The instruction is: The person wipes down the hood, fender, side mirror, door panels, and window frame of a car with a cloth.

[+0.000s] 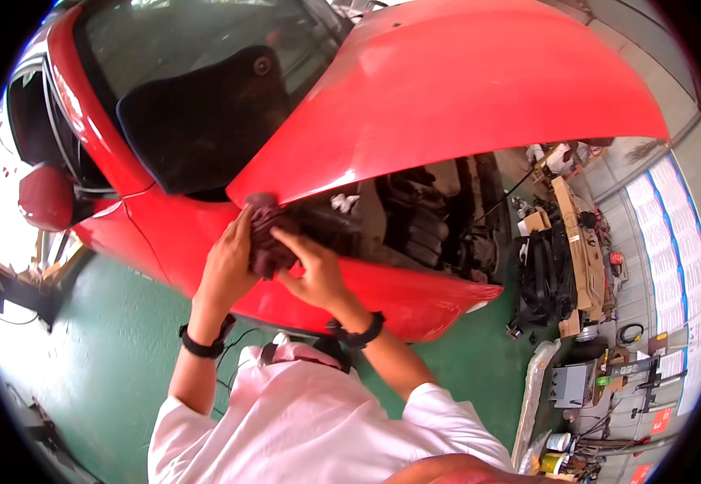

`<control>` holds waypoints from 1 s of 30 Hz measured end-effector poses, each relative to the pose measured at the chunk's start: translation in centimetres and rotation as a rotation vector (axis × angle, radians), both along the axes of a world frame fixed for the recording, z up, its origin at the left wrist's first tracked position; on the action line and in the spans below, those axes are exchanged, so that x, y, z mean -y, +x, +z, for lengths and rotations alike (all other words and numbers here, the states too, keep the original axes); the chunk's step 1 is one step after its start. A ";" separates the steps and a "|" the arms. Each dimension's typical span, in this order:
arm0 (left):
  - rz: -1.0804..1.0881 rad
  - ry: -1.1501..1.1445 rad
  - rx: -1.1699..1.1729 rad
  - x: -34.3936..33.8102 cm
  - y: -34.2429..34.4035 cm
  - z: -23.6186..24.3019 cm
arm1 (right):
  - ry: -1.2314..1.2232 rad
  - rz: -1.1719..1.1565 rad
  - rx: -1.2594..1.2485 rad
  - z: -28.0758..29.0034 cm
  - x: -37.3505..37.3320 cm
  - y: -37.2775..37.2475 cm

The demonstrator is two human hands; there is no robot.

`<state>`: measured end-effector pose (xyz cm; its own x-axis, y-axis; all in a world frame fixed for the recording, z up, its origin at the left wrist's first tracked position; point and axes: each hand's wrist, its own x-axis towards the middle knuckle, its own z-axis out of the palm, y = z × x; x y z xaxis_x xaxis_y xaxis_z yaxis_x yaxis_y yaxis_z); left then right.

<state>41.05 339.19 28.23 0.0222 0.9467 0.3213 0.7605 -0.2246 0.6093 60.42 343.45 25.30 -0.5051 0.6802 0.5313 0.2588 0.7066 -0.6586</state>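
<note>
A dark maroon cloth [271, 234] is bunched at the rear lower corner of the raised red hood [463, 81], where it meets the fender. My left hand [229, 256] grips the cloth's left side, fingers pointing up along it. My right hand [312, 270] is on the cloth's right side, with index finger and thumb against it. Below the hood shows the dark engine bay [415, 222]. The red fender [366, 298] runs under my hands, and the windshield [173, 56] lies beyond them.
A red side mirror [44, 198] juts out on the left. Cardboard [576, 266], black parts, cans and tools line the wall at right, beside a long wrapped piece [534, 379]. A dark metal stand [28, 294] is at left on the green floor [108, 347], with cables near my feet.
</note>
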 end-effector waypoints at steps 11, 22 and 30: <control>0.052 0.030 -0.279 1.1 8.7 -8.1 | -0.026 -0.174 0.134 -7.2 1.5 7.3; -0.124 -0.135 -0.429 1.7 22.6 -9.3 | -0.184 -0.375 -0.015 -12.0 4.9 21.2; -0.401 -0.061 -0.238 1.9 32.0 -11.1 | -0.364 -0.516 -0.095 -14.1 8.3 32.7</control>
